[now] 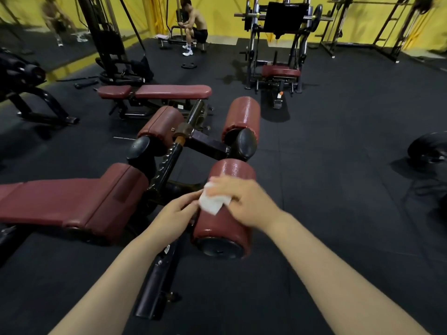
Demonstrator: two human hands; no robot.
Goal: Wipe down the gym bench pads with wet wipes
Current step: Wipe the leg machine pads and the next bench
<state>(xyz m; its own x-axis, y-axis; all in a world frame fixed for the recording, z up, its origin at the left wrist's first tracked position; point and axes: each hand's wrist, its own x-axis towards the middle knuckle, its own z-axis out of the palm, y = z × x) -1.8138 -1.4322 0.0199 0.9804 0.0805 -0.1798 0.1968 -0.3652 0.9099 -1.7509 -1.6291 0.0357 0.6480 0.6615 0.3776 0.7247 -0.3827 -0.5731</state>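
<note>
A dark red roller pad [223,228] sits at the near right end of a sit-up bench. My right hand [244,201] presses a white wet wipe [212,201] onto the top of this roller, fingers spread over it. My left hand [175,213] rests against the roller's left side, fingertips next to the wipe's edge. The bench's long red seat pad [60,201] stretches to the left. Three more red rollers [242,117] stand further along the black frame [169,163]; the far right one looks glossy.
A flat red bench [154,91] stands behind. A leg press machine [278,44] is at the back right, a cable tower [106,37] at the back left. A person [193,25] sits by the yellow wall. A black weight plate [428,148] lies right on the rubber floor.
</note>
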